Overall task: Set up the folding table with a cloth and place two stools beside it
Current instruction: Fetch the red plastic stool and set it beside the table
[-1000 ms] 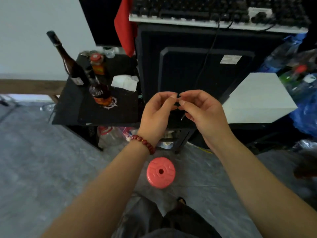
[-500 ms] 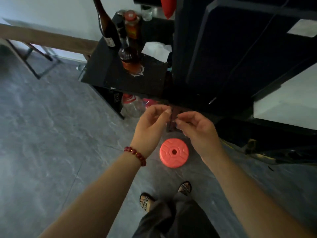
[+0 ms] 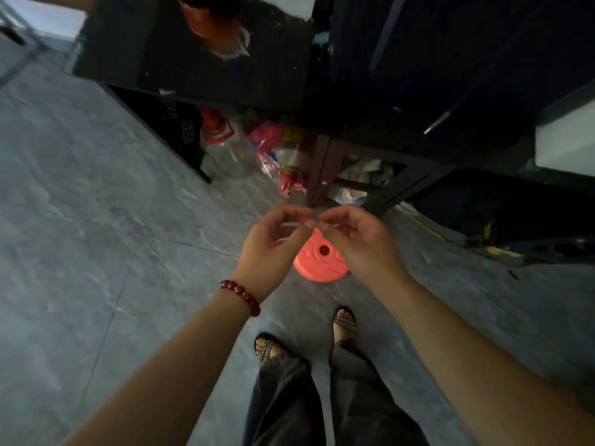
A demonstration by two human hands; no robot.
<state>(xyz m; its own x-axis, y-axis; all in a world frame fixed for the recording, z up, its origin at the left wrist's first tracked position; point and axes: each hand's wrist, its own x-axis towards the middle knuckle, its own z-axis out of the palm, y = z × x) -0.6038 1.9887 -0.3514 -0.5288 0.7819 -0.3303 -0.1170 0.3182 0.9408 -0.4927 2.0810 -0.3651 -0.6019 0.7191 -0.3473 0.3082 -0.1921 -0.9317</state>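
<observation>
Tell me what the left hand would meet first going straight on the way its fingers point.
The right hand: fingertips of the left hand point at its fingertips, almost meeting above the pink disc; blur hides any contact.

Floor: grey tiles, marbled, pale veining. Round plastic disc: coral pink, uniform, faint moulded lines. Bead bracelet: dark red, one or two gold-toned beads. Sandals: black soles, straps in a fine black-and-white check. Trousers: dark grey to black, plain. Side table: black with small pale specks. Jar beneath it: clear, with red cap and red-and-white label. Bag beside the jar: bright pink. Table leg: dark reddish brown. Box at right edge: plain white. Cable on floor: yellow.
</observation>
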